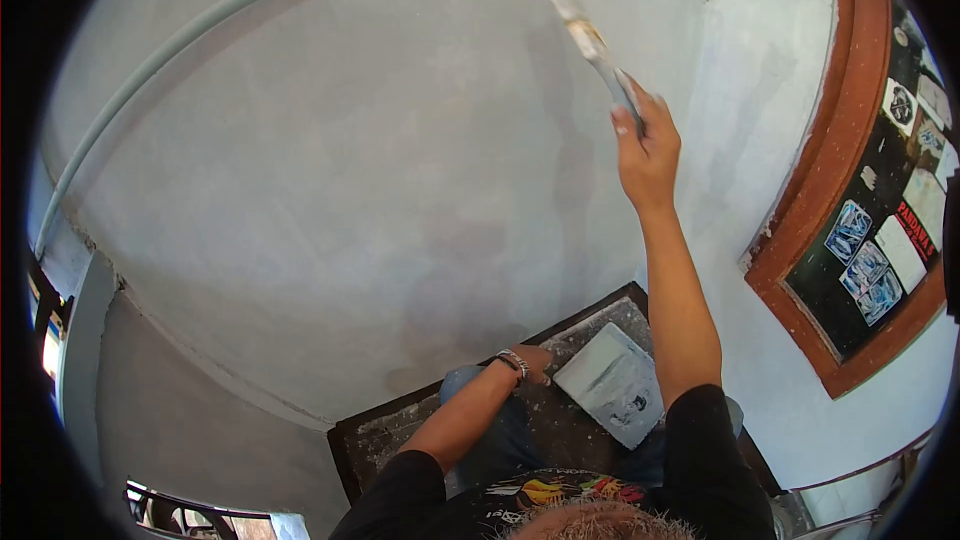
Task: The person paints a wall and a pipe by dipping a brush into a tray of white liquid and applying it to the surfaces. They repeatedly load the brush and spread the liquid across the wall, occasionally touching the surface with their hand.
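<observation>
The wall (380, 160) fills most of the view; it is pale grey, with a smoother, slightly darker vertical band under the raised tool, and a thin pipe (200, 25) runs in a curve along its upper part. At the right hangs a notice board (850, 90) with a brown wooden frame and a dark surface, on which several papers and blue printed cards are pinned; one red strip carries white letters that read like "PANDAWA 5", and the other writing is too small to read. Below, a dark platform (400, 430) spotted with dried grey material lies under the person. On it, near the knees, is a flat square board (615, 380), grey-white and smeared with plaster. The right hand (645, 145) is stretched up high and is closed around the handle of a long trowel (590, 40), whose narrow blade, pale and covered with plaster, points up and to the left, its tip on the wall near the top of the view. The left hand (535, 360), with a bracelet on the wrist, is low, just beside the left edge of the square board; I cannot tell if it grips this board or only touches it.
</observation>
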The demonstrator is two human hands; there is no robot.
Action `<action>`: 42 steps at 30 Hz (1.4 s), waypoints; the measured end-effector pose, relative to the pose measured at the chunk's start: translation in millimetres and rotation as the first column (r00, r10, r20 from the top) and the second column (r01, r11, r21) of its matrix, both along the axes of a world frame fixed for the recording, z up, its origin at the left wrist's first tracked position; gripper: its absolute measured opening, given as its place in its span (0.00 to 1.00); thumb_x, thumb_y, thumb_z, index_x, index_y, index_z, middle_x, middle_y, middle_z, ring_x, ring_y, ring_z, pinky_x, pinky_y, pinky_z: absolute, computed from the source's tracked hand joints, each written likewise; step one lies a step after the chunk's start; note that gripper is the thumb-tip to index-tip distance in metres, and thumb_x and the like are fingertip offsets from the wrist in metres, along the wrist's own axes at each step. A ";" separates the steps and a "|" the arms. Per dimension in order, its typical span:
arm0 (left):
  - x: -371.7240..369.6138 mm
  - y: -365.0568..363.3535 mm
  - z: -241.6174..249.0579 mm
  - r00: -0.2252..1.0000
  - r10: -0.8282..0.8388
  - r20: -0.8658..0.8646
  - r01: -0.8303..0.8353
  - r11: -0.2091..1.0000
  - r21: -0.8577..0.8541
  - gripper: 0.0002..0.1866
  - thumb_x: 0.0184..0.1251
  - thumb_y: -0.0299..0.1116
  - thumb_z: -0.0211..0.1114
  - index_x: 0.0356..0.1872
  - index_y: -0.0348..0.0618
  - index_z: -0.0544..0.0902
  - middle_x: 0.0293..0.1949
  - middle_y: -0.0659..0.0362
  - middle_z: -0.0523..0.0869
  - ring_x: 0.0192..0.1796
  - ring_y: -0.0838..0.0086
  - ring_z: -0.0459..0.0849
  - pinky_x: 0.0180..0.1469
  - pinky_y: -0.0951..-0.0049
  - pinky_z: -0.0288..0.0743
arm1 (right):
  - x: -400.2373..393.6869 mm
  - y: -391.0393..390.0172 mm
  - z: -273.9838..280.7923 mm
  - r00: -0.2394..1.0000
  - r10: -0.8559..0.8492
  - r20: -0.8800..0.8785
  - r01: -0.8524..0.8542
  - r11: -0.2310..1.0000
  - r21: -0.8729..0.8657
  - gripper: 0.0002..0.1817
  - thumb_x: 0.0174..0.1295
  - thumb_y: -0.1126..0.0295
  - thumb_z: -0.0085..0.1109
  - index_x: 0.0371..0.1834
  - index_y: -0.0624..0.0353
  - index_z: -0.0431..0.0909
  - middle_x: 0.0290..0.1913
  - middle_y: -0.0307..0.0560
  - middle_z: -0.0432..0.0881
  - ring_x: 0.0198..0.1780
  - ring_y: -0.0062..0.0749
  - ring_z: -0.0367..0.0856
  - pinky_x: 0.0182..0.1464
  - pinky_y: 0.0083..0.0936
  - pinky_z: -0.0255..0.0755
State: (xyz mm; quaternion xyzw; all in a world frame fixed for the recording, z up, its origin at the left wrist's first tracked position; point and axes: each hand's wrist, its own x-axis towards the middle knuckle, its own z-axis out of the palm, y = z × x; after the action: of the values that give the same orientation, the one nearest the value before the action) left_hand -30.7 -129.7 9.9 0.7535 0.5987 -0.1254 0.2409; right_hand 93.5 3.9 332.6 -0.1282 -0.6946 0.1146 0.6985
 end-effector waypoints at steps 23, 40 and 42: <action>-34.3 -33.2 8.9 0.994 0.105 0.039 -0.104 0.994 -0.037 0.26 0.58 0.53 0.68 0.48 0.42 0.82 0.47 0.50 0.86 0.53 0.55 0.83 0.51 0.55 0.77 | -58.9 12.6 36.5 0.950 -0.313 0.018 0.310 0.946 0.091 0.19 0.61 0.71 0.58 0.57 0.53 0.81 0.36 0.43 0.75 0.30 0.31 0.77 0.34 0.29 0.74; -32.9 -32.7 4.8 0.997 0.067 0.031 -0.066 0.997 -0.026 0.26 0.56 0.56 0.67 0.45 0.45 0.81 0.44 0.50 0.86 0.49 0.53 0.84 0.47 0.54 0.76 | -39.1 -19.3 28.5 0.943 -0.301 0.143 0.283 0.949 0.137 0.19 0.59 0.71 0.59 0.55 0.50 0.81 0.37 0.42 0.75 0.27 0.33 0.77 0.29 0.30 0.73; -33.6 -29.8 -3.4 0.998 0.052 0.038 -0.052 0.999 -0.008 0.26 0.56 0.55 0.67 0.46 0.45 0.81 0.44 0.50 0.86 0.50 0.53 0.84 0.48 0.54 0.77 | -41.1 -21.7 31.3 0.952 -0.284 0.114 0.268 0.953 0.138 0.19 0.59 0.71 0.59 0.55 0.49 0.81 0.37 0.42 0.75 0.27 0.33 0.78 0.29 0.30 0.73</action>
State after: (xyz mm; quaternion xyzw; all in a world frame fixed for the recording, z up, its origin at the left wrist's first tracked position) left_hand -64.3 -159.5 6.5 0.7390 0.6130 -0.1070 0.2581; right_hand 52.4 -17.9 363.9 -0.1892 -0.7203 -0.0353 0.6664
